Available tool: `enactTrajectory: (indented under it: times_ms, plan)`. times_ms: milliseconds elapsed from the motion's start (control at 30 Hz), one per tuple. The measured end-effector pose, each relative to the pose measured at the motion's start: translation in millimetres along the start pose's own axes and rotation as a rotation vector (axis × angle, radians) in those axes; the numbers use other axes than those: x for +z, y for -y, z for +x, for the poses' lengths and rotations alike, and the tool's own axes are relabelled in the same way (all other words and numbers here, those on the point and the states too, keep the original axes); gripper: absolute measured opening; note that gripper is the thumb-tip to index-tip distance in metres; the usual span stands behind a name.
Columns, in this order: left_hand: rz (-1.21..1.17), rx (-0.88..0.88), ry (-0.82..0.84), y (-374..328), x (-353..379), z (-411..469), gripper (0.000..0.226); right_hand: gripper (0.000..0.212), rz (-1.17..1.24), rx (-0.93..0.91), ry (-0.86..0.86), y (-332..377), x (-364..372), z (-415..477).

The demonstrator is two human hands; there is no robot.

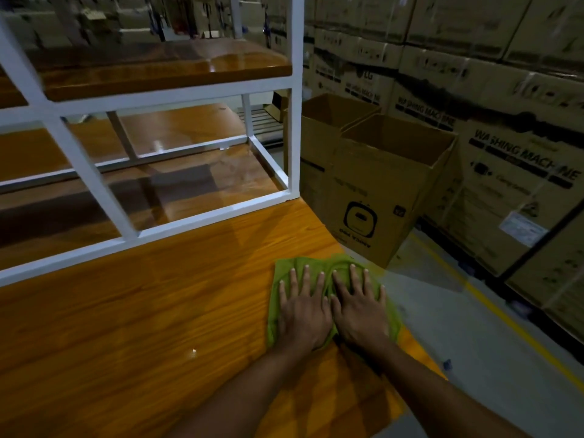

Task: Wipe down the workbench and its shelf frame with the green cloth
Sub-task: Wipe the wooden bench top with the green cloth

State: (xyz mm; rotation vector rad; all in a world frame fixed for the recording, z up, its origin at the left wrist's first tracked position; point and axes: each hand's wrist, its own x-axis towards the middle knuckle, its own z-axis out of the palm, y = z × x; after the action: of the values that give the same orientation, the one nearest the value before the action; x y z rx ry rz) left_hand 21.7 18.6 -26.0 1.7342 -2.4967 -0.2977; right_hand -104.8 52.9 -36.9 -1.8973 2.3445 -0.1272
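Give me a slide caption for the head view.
Both hands, left and right, press green cloth flat on workbench corner.

Both hands (pixel 331 308) flat, fingers spread

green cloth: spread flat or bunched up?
Mostly spread flat: the green cloth lies on the workbench under both flat palms, slightly wrinkled between them.

Two bare hands press flat, fingers spread, on a green cloth (pixel 335 273) near the right edge of a glossy wooden desk (pixel 158 311), the left hand (pixel 303 311) just beside the right hand (pixel 360 311), thumbs touching. A white shelf frame (pixel 221 213) stands on the desk behind them. Two open cardboard boxes (pixel 385 191) sit on the floor beside stacked cartons (pixel 521 165) printed "WASHING MACHINE".
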Motion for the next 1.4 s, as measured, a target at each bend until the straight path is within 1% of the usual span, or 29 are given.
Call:
enactTrajectory:
  times_ms: [167, 367, 467, 600, 733, 900, 1067, 1200, 1400]
  plan:
    - [0.006, -0.054, 0.009, 10.8, -4.1, 45.1, 0.058, 0.060, 0.010, -0.035, 0.031, 8.2, -7.5, 52.7]
    - [0.004, -0.066, -0.006, 14.4, -0.5, 60.7, 0.057, 0.058, 0.031, -0.063, 0.015, 8.6, -6.2, 69.4]
    - [-0.009, -0.076, -0.009, 8.0, -0.6, 43.1, 0.058, 0.058, 0.022, -0.092, 0.025, 2.4, -7.8, 51.6]
    - [-0.026, -0.039, -0.013, -10.1, 3.8, 0.2, 0.060, 0.060, 0.025, -0.110, 0.017, -18.0, -6.5, 3.5]
    - [-0.006, 0.003, -0.057, -31.2, 7.6, -37.6, 0.063, 0.064, 0.023, -0.023, 0.022, -34.8, -8.4, -39.7]
    - [0.018, 0.073, -0.018, -50.8, 14.3, -78.7, 0.067, 0.062, 0.006, 0.042, 0.009, -51.6, -11.2, -89.4]
    - [0.053, 0.121, 0.001, -59.3, 14.5, -107.5, 0.071, 0.072, -0.027, 0.124, -0.010, -49.2, -11.5, -128.0]
    - [0.052, 0.163, 0.001, -54.3, 14.8, -116.5, 0.066, 0.073, -0.004, 0.168, 0.009, -45.5, -7.7, -135.1]
    - [0.019, 0.188, 0.007, -50.8, 12.2, -89.4, 0.064, 0.079, 0.003, 0.208, -0.003, -53.0, -12.7, -114.8]
